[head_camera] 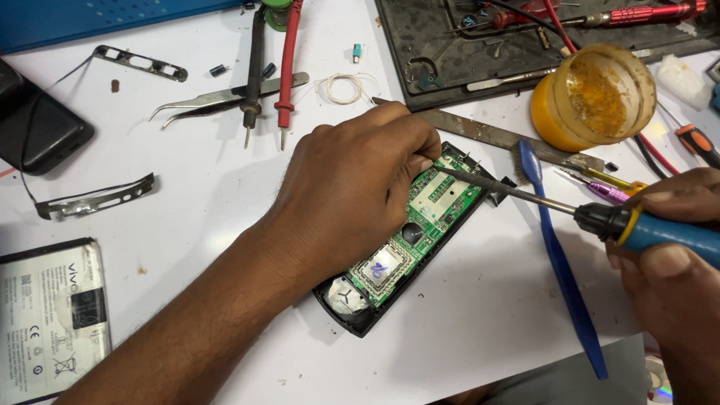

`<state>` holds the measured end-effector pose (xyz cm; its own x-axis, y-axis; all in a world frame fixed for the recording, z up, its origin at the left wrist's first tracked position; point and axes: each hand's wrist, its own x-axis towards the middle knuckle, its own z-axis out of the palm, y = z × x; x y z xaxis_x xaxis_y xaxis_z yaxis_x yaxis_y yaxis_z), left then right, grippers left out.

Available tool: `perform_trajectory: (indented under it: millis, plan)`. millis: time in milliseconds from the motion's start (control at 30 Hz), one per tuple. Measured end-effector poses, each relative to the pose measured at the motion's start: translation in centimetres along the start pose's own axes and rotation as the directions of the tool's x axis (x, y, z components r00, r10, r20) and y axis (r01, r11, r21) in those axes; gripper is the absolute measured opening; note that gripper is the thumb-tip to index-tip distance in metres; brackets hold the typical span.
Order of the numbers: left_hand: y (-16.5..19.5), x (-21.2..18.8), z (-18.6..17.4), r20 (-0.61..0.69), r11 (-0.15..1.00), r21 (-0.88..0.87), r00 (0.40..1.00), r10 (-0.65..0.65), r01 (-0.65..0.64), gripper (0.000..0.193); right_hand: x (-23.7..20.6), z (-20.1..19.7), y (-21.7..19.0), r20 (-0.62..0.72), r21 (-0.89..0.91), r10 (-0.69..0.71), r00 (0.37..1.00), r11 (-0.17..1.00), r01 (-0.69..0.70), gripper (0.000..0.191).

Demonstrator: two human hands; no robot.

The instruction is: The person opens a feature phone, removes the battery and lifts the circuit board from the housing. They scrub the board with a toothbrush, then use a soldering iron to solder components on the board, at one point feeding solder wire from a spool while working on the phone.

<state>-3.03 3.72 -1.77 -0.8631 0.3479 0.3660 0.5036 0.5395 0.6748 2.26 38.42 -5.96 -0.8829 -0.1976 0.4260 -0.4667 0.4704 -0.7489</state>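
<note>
My left hand (352, 184) lies over the opened black handset (397, 255), fingers curled together and pinching down at the far end of its green circuit board (435, 202); what they pinch is too small to tell. My right hand (675, 277) is clamped on the blue-handled soldering iron (570, 210), whose tip reaches left to the board just beside my left fingertips. The handset sits mid-desk, angled from near-left to far-right. Room is tight on the right — a blue plastic pry tool (559, 262) lies just beside the handset, with the yellow flux tub (592, 97) and a dark work mat (427, 45) beyond. To the left the white desk (202, 195) lies open as far as a metal bracket (94, 199), and tweezers (217, 101) and red and black meter probes (270, 67) lie farther off.
</note>
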Motion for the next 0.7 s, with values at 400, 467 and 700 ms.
perform_trajectory:
  millis: [400, 467, 700]
  plan:
    - [0.2, 0.1, 0.0, 0.013, 1.000, -0.004, 1.000, -0.022, 0.022, 0.007, -0.1, -1.3, 2.1, 0.017, -0.119, 0.050, 0.999, 0.992, -0.048, 0.043]
    - [0.2, 0.1, 0.0, 0.027, 0.999, -0.003, 0.999, -0.039, 0.039, 0.006, -0.3, -0.9, 1.1, 0.006, -0.032, -0.007, 1.000, 0.999, 0.007, 0.040]
    - [0.2, 0.1, -0.1, 0.007, 1.000, 0.004, 1.000, -0.023, 0.023, 0.006, 0.6, -0.6, 1.6, -0.003, 0.134, 0.041, 0.999, 0.990, -0.040, 0.034]
